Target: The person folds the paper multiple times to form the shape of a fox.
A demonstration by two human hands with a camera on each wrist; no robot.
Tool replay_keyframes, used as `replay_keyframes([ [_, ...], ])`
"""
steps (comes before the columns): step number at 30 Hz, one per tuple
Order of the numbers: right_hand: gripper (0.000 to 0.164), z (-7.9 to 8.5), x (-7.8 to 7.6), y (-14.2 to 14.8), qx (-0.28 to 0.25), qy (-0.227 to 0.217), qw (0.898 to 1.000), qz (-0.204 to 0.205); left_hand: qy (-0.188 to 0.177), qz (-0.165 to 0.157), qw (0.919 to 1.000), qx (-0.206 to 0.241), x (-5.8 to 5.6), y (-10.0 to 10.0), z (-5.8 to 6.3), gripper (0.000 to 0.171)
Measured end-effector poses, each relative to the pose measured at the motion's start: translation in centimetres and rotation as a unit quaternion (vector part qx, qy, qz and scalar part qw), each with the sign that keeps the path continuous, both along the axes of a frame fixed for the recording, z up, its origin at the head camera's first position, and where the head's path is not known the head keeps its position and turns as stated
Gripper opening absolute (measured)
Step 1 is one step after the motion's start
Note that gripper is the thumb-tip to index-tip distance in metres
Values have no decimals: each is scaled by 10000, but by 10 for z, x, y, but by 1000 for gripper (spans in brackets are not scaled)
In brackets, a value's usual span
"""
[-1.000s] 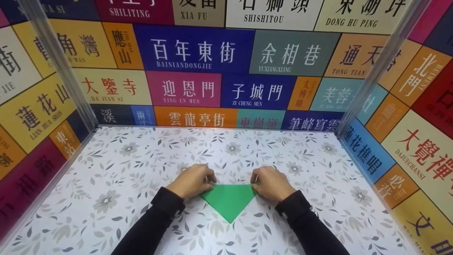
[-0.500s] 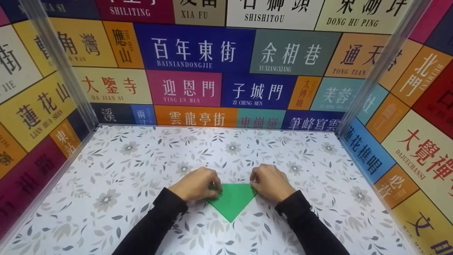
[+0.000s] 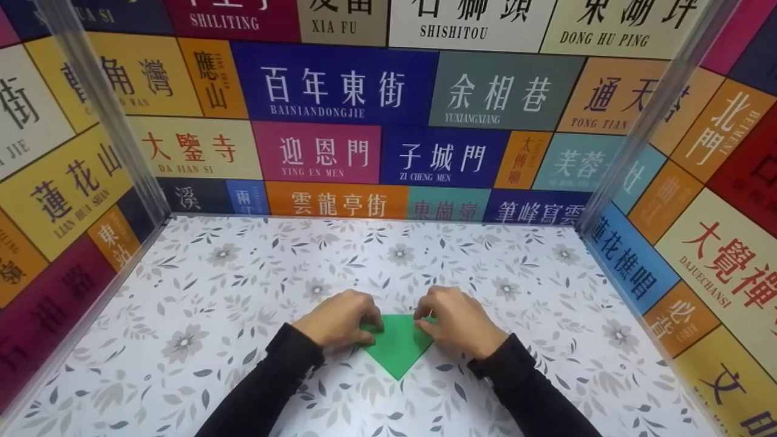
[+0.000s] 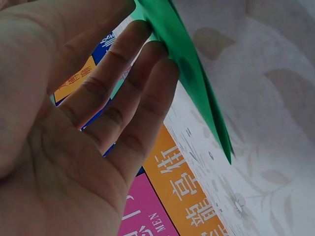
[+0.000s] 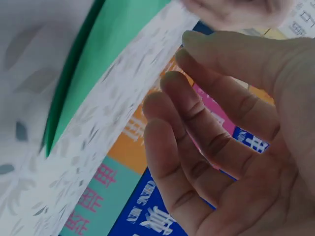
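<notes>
A sheet of green paper (image 3: 397, 349), folded into a triangle, lies on the table with one corner toward me and its straight edge on the far side. My left hand (image 3: 340, 318) pinches its left part between thumb and fingers; the left wrist view shows the fingertips against the green paper (image 4: 189, 64). Over the right corner is my right hand (image 3: 458, 318). In the right wrist view this hand (image 5: 221, 118) has loosely bent fingers, thumb tip close to the index finger, nothing between them, and the layered paper (image 5: 103, 54) lies apart from them.
White table covering (image 3: 261, 255) with grey flowers and leaves spreads around the paper. Colourful panels with printed characters form a back wall (image 3: 334, 85) and two side walls. Clear strips (image 3: 643, 115) run up the corners.
My left hand has shifted right, further over the paper. The right hand has moved left from the corner and its thumb and index finger have parted slightly. The paper has barely moved.
</notes>
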State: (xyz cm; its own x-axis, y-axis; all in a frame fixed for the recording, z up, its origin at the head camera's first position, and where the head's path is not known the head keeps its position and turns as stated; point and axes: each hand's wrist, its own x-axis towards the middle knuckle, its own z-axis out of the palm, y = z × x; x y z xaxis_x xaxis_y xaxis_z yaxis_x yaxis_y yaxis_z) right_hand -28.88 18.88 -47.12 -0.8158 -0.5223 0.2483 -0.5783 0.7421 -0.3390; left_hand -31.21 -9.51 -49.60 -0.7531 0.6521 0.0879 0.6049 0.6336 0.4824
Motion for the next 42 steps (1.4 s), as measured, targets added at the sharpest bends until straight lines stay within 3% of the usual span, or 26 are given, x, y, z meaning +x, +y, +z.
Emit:
replay_keyframes([
  [9, 8, -3, 22, -4, 33, -105, 9980, 626, 203, -136, 9997, 14, 0, 1, -2, 23],
  [19, 10, -19, 40, -9, 199, -28, 9951, 971, 527, 11, 9986, 8, 10, -3, -8, 17],
  [30, 15, -30, 48, -15, 312, 151, 9939, 1047, 765, 204, 9968, 113, 19, -3, -9, 15],
  [42, 14, -31, 50, -17, 305, 50, 9946, 994, 873, 215, 9958, 154, 22, -4, -11, 15],
])
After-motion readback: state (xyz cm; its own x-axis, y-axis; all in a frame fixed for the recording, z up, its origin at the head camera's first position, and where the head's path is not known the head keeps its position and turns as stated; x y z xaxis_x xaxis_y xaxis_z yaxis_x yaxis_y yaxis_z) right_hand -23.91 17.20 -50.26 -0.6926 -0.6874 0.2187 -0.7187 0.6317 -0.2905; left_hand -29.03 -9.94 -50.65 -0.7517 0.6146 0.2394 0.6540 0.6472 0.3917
